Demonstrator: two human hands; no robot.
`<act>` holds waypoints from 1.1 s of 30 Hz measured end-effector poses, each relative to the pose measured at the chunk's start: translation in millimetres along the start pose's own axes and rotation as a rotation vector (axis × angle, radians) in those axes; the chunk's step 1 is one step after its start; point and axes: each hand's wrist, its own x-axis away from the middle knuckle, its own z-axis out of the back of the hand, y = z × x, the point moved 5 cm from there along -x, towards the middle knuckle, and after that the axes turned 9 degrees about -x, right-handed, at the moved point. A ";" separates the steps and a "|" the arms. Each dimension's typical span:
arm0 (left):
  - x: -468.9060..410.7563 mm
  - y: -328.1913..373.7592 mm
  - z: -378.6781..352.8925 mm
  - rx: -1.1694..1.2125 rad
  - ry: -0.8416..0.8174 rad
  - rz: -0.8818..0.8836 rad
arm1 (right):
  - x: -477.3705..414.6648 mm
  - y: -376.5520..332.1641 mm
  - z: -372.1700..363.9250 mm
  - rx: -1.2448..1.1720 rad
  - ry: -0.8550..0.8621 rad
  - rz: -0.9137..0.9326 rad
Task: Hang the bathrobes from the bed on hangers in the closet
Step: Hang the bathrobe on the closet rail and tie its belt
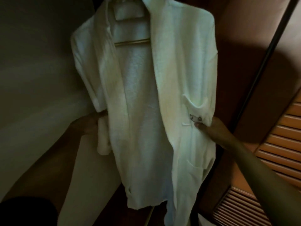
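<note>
We steady the bathrobe (143, 103) on its hanger (132, 42), left hand (88, 124) gripping the sleeve-side fabric and right hand (207, 127) pinching the edge below the pocket, probably so it hangs straight.

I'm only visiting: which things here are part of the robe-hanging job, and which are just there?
Part of the job:
white terry-cloth bathrobe
hanger with a golden-brown crossbar, inside the robe's shoulders
left hand, holding the robe's side
right hand, pinching the robe below its chest pocket

Just there:
brown louvred door
pale wall
</note>
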 end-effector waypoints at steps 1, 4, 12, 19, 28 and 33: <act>5.1 -10.8 -4.5 -0.036 -0.037 0.025 | 1.4 0.2 -3.7 0.018 0.046 0.014; 25.6 -22.5 -22.3 -0.267 0.048 -0.008 | 15.5 -4.8 -17.5 0.082 0.205 0.060; 59.3 8.5 -136.1 -0.229 0.163 -0.175 | 67.2 -47.6 -134.1 -0.100 -0.250 0.192; 101.7 62.4 -182.2 -0.496 -0.192 -0.170 | 53.1 -45.9 -150.0 0.099 0.036 0.195; 77.4 -30.6 -97.8 -0.826 0.175 -0.044 | 28.3 -48.0 -53.4 0.208 -0.030 0.240; 86.3 -111.6 -184.7 -0.350 -0.054 -0.079 | 47.3 -52.6 -44.3 0.072 -0.105 0.294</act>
